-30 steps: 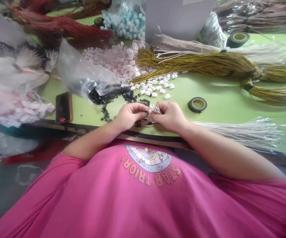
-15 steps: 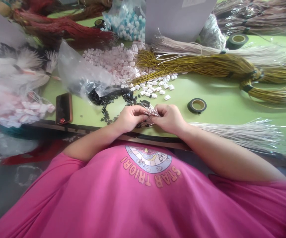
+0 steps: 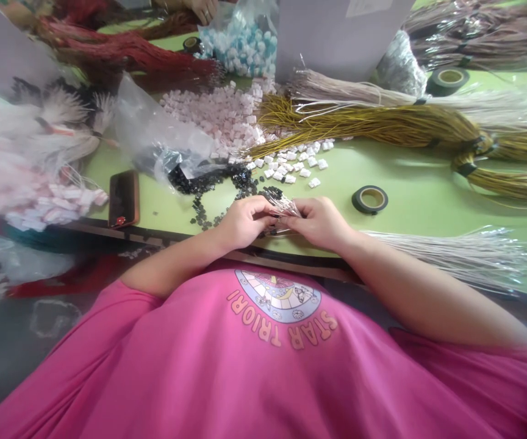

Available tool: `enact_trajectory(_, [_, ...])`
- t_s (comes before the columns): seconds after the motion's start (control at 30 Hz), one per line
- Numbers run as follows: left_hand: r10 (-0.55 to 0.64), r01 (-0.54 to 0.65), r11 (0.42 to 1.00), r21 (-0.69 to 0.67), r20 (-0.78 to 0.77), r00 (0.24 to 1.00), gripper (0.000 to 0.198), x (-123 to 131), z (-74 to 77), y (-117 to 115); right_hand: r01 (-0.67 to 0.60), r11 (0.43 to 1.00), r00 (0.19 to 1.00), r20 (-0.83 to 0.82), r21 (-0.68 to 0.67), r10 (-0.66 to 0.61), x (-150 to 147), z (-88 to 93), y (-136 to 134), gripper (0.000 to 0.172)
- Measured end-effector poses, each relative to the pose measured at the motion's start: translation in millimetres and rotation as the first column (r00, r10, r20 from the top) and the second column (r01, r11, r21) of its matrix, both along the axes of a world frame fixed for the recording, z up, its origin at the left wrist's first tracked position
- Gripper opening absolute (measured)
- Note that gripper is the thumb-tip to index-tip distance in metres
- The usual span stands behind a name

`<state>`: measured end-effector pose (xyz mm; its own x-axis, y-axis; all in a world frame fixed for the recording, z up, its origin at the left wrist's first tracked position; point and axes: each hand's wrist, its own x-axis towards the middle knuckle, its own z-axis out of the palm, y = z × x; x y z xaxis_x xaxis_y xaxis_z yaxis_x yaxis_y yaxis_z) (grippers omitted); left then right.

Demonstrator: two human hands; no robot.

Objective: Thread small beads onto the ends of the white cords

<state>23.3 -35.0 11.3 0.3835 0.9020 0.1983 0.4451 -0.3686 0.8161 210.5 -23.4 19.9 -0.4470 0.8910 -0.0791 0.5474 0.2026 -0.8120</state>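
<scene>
Both hands meet at the table's near edge, over the end of a bundle of thin white wires point(image 3: 286, 206). My right hand point(image 3: 322, 223) is closed around that bundle, and the wires run out beneath the forearm to a fanned far end on the right. At the bundle's tips, my left hand point(image 3: 245, 223) has thumb and forefinger pinched together; what lies between them is too small to tell. Small black connector pieces point(image 3: 272, 192) show at the wire tips just above the left fingers. More loose black pieces point(image 3: 203, 204) are scattered left of the hands.
White connector pieces point(image 3: 227, 116) lie heaped behind, beside a clear plastic bag point(image 3: 154, 131). Yellow wires point(image 3: 382, 125) stretch across the right. A black tape roll point(image 3: 370, 200) and a phone point(image 3: 124, 198) flank the hands. Another person's hand point(image 3: 203, 8) appears at the top.
The whole view has shifted slightly, so things sit a little further right and lower. Another person's hand has come into sight at the top. My hands keep nearly the same hold.
</scene>
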Motion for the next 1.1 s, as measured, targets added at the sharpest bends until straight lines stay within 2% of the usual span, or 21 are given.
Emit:
enact_trajectory(0.07, [-0.001,0.010,0.997,0.079,-0.113,0.994,0.008,-3.9,2.4,-3.2,0.029,0.996,0.998,-0.052,0.089,-0.024,0.7,-0.8,0.3,0.020])
enact_trajectory(0.17, [-0.042,0.071,0.992,0.107,-0.253,0.966,0.008,-10.3,6.1,-7.4,0.026,0.980,0.991,-0.135,0.197,0.001,0.4,0.4,-0.2,0.014])
enact_trajectory(0.23, [-0.076,0.109,0.990,0.086,-0.320,0.944,0.010,-17.3,9.3,-7.8,0.012,0.988,0.992,-0.126,0.154,0.008,-0.3,2.2,-1.1,0.012])
enact_trajectory(0.3, [-0.055,0.087,0.994,0.069,-0.379,0.924,0.012,-29.6,13.5,-5.6,0.016,0.997,0.996,-0.093,0.078,-0.009,-0.7,4.1,-1.9,0.015])
enact_trajectory(0.43, [0.152,-0.103,0.987,0.122,-0.516,0.843,0.015,-67.5,21.7,3.3,0.024,1.000,0.995,-0.097,0.013,-0.023,-0.9,5.4,-2.1,0.019])
enact_trajectory(0.57, [0.102,-0.110,0.993,0.029,-0.656,0.747,0.022,-92.5,19.2,6.7,0.012,1.000,0.996,-0.089,-0.008,-0.013,-2.0,5.3,-1.2,0.020])
enact_trajectory(0.67, [0.048,-0.085,0.996,-0.022,-0.675,0.737,0.027,-92.2,12.5,4.6,0.010,1.000,0.998,-0.061,-0.005,-0.010,-3.4,6.0,-1.1,0.019])
enact_trajectory(0.87, [-0.003,-0.043,0.998,-0.053,-0.665,0.747,0.022,-85.1,6.3,5.1,0.006,1.000,0.998,-0.069,-0.016,-0.007,-4.1,6.3,-1.6,0.018])
enact_trajectory(1.1, [0.075,-0.094,0.996,0.011,-0.693,0.717,0.025,-82.2,-2.8,11.0,0.016,0.999,0.997,-0.073,-0.040,-0.019,-4.6,8.6,-2.3,0.018])
